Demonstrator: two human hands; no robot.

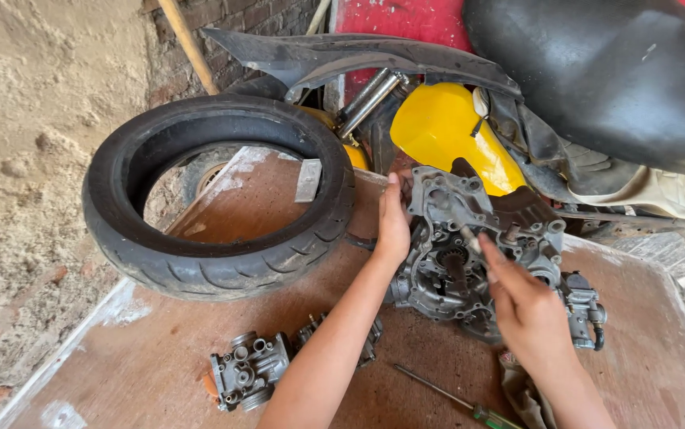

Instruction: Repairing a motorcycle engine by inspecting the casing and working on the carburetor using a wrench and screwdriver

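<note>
The work in hand looks like stripping or refitting a grey engine casing [469,254], which sits near the far edge of the brown wooden board [438,373], towards its right side and just in front of a yellow motorcycle body panel [445,131]. The left hand [394,222] lies flat and open against the casing's left flank, bracing it rather than gripping it. The right hand [521,302] is closed around a slim metal tool [469,238] whose tip is set into the casing (whether it is a driver or a socket bit I cannot tell). The next move probably calls for a steady turn while the left hand keeps the casing from shifting. A worn tyre [215,199] leans close on the left, crowding that elbow, and a carburettor [248,372] lies near the board's near edge, beside a green-handled screwdriver [457,401] within reach of the right forearm.
</note>
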